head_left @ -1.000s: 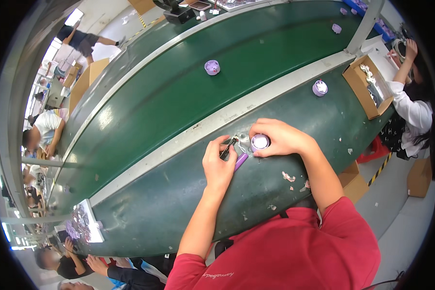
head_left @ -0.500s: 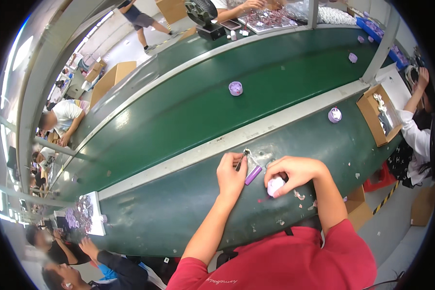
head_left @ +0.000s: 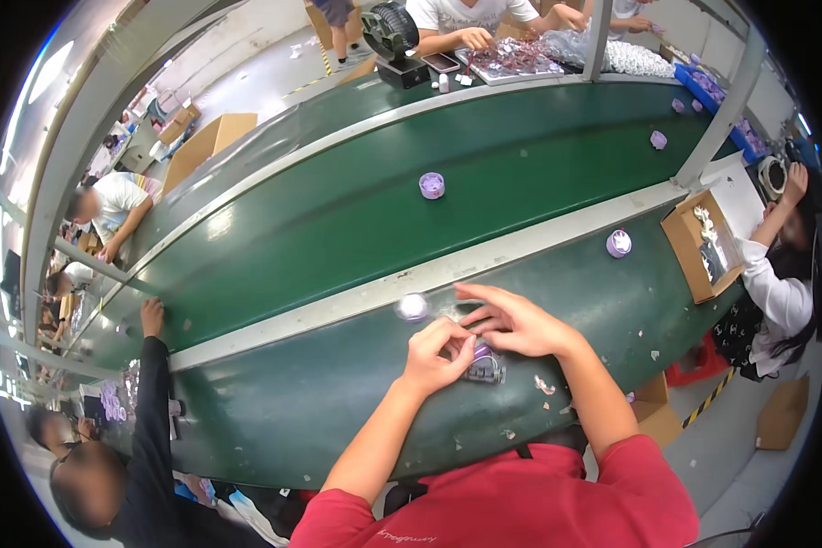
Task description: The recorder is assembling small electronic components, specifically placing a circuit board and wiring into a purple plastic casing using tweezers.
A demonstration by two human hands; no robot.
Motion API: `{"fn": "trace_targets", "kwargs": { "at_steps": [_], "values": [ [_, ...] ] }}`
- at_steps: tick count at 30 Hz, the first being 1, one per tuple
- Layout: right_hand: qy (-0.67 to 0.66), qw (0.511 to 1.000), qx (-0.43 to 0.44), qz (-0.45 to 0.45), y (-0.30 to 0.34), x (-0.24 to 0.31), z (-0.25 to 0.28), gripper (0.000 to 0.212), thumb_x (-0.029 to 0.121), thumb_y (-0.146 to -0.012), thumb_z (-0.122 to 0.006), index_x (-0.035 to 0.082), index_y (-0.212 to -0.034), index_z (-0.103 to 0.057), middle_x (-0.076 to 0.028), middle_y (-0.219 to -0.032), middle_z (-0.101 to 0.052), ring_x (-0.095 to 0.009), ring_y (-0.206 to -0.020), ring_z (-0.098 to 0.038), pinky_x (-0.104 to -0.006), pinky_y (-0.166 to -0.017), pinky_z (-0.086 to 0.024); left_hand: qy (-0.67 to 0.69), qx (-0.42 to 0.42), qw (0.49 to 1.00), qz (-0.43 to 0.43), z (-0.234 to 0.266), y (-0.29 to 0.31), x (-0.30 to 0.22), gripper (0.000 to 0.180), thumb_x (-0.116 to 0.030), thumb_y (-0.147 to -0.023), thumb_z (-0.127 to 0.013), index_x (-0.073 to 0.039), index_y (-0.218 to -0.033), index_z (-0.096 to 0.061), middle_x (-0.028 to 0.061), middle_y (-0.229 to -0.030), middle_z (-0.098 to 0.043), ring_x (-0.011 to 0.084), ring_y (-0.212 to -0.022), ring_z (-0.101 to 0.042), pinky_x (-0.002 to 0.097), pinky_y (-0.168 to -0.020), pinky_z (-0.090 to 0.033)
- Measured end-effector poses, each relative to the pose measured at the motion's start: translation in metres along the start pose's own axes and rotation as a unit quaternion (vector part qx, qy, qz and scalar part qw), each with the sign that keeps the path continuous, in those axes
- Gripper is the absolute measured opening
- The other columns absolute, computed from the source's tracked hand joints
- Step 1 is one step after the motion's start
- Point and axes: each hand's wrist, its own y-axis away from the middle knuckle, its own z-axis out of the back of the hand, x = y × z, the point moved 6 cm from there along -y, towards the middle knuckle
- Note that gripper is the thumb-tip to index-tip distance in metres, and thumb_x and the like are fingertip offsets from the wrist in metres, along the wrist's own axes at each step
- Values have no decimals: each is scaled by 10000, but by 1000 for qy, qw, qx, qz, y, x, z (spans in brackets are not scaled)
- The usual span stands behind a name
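The green worktable (head_left: 292, 402) is the largest thing here, and the person in the red shirt works with both hands low over it. The right hand (head_left: 525, 327) is loosely spread, its index finger stretched out and the others bent toward the left fingertips; whether the two hands touch cannot be told. The left hand (head_left: 438, 358) has its thumb and fingertips drawn together in a pinch, but anything between them is too small or hidden to make out. Beyond the left hand, near the pale rail (head_left: 393, 281), a round white-topped part (head_left: 412, 307) sits on the worktable, blurred and clear of both hands. It looks like a light, stiff plastic shell, probably smooth enough to slip, so a grip around its side wall would seem surest. Just below the fingers lies a smaller dark piece (head_left: 486, 373), partly covered by the hands. It also looks light and rigid, yet its fine parts may be fragile; holding it by its outer edges seems safer than pressing its middle. A purple piece (head_left: 481, 351) shows against it, likely hard and smooth. Smallest are the pale scraps (head_left: 544, 385), near the right forearm.
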Motion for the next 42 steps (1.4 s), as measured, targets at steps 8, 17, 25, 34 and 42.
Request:
{"fn": "trace_targets", "kwargs": {
  "at_steps": [8, 17, 25, 34, 42],
  "values": [
    [214, 955, -201, 39, 3, -4, 33, 279, 29, -891, -723, 29, -1167, -683, -64, -1015, -681, -105, -758, -621, -254, -664, -518, -201, 73, 975, 62, -22, -3, 19, 105, -114, -865, -769, -68, -885, -677, 63, -782, -674, 188, -592, -657, 320, -561, -528],
    [278, 928, -243, 45, -12, -16, 40, 179, 80, -908, -711, 33, -1081, -711, -75, -992, -676, -158, -781, -650, -282, -673, -522, -116, 246, 949, 157, -14, -5, -8, 341, -336, -799, -870, -60, -866, -683, 48, -719, -641, 190, -628, -619, 346, -604, -504],
    [522, 826, -213, -2, -136, -6, 48, 915, 193, -791, -835, 201, -1575, -363, -200, -1629, -310, -452, -1423, -380, -504, -1166, -373, -154, 337, 925, 84, -6, 25, -17, 369, -267, -712, -896, -117, -961, -669, 92, -1034, -589, 303, -1059, -575, 423, -919, -501],
    [482, 831, -246, 129, -212, -42, 80, 546, 221, -823, -817, 149, -1319, -601, -135, -1251, -644, -385, -1144, -583, -479, -987, -476, -119, 278, 945, 120, -8, 13, 9, 208, -249, -985, -667, -59, -1067, -647, 156, -1043, -562, 355, -1014, -584, 441, -898, -487],
    [429, 867, -202, 155, -216, -22, 60, 485, 171, -811, -816, 99, -1241, -603, -153, -1139, -668, -373, -1115, -624, -425, -985, -495, 33, 207, 944, 255, 6, 3, 42, 248, -252, -1096, -485, -8, -1076, -524, 120, -977, -709, 193, -880, -677, 366, -806, -552]
  ]
}}
